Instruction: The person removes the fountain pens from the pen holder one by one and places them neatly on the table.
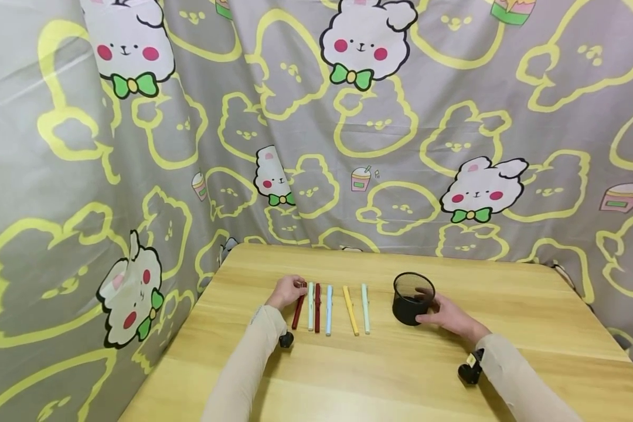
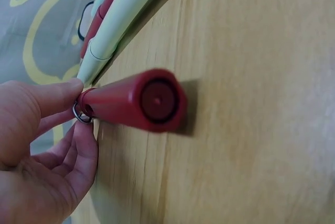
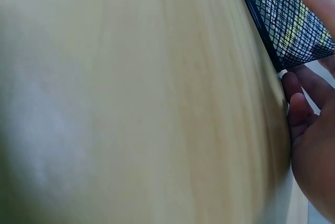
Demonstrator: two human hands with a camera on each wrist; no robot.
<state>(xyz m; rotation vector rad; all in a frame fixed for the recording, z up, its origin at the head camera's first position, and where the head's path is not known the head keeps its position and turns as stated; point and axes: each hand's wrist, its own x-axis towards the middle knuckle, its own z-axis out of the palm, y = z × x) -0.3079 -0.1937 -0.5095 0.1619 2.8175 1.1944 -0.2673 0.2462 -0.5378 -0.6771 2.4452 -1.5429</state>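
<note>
My left hand (image 1: 288, 292) pinches the far end of the leftmost dark red pen (image 1: 298, 313) between thumb and fingers. In the left wrist view that pen (image 2: 123, 101) points its round end at the camera, close above the wood. Beside it lie a pale green pen (image 1: 310, 308), a second dark red pen (image 1: 317, 310) and a light blue pen (image 1: 329, 313). Farther right are a yellow pen (image 1: 351, 313) and another pale green pen (image 1: 366, 310). My right hand (image 1: 451, 316) grips the right side of a round black mesh pen holder (image 1: 408, 309), which stands upright.
All of this is on a light wooden table (image 1: 348, 375). A grey patterned curtain (image 1: 390, 135) hangs behind the table and along its left side. Each wrist carries a small black camera (image 1: 470, 372).
</note>
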